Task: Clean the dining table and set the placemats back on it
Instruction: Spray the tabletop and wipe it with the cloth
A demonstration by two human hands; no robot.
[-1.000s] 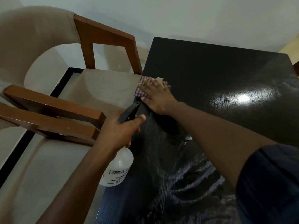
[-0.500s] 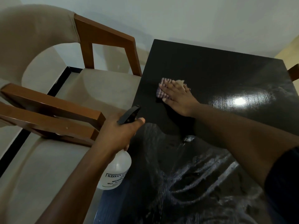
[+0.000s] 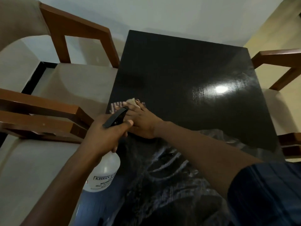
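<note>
my right grip [image 3: 143, 123], flat on the checked cloth [image 3: 116, 107], has slid back to the left edge of the table [image 3: 179, 70]; left grip [image 3: 104, 136] is curled round the spray bottle [image 3: 104, 175]. wiping unfinished, placemats not visible.

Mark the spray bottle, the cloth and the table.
spray bottle [image 3: 105, 167]: head view, on its white body above the label.
cloth [image 3: 116, 106]: head view, on the checked part at its left end.
table [image 3: 179, 70]: head view, on the bare dark top, far half.
</note>
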